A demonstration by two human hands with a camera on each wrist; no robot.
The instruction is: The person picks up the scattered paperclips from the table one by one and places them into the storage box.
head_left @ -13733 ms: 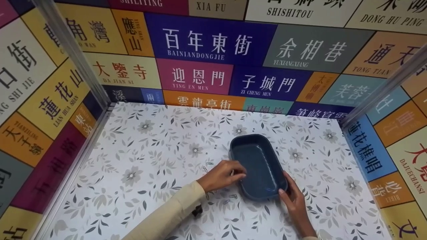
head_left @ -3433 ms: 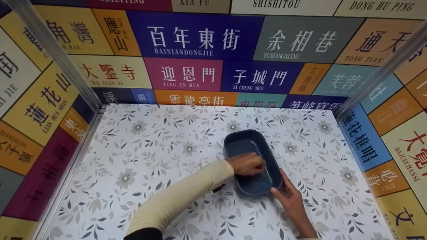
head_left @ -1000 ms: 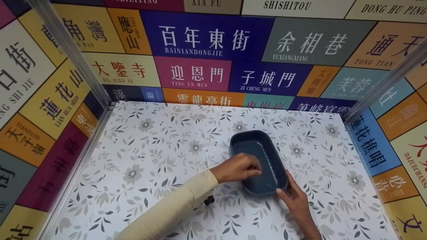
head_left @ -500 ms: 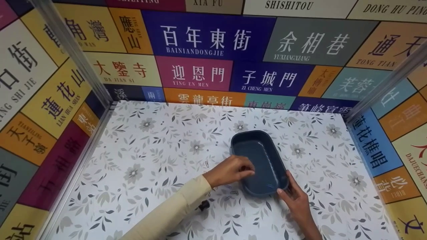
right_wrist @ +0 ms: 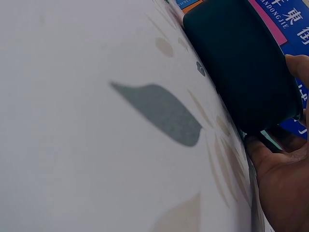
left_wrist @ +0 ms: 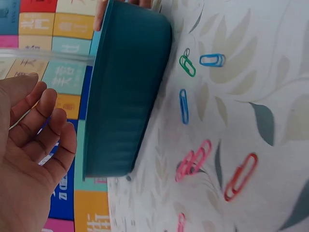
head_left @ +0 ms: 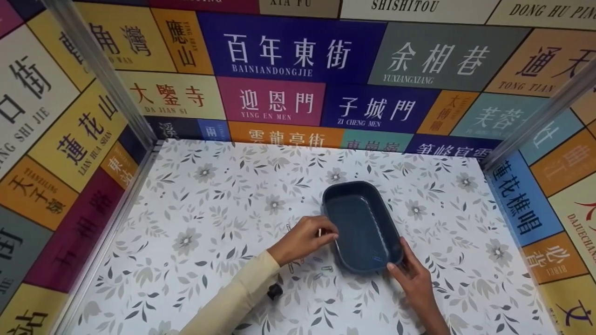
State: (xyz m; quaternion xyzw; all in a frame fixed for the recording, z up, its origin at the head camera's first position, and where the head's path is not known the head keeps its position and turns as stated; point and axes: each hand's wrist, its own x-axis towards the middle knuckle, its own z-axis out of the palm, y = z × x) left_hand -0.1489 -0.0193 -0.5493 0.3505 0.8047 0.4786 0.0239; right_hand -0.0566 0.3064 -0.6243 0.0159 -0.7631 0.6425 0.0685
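Note:
A deep blue rectangular dish [head_left: 361,223] stands on the table, with a small bluish paper clip [head_left: 376,259] visible inside. My right hand [head_left: 412,274] grips its near right corner, thumb on the rim and fingers along the outer wall. My left hand [head_left: 305,239] hovers at the dish's left rim. In the left wrist view its fingers [left_wrist: 48,104] are loosely bent, with nothing seen between them. On the table beside the dish lie several paper clips, among them a green clip [left_wrist: 187,65], a blue clip [left_wrist: 212,60], joined-looking pink clips [left_wrist: 193,160] and a red clip [left_wrist: 241,177].
White floral paper [head_left: 223,209] covers the table. Printed panels with street names [head_left: 288,51] stand behind and at both sides, with clear corner posts [head_left: 109,79]. A small black object [head_left: 275,291] shows under the left forearm.
Over the last second my left hand has moved left from above the dish to its left rim. Fewer clips show on the table than earlier. The right hand keeps its hold.

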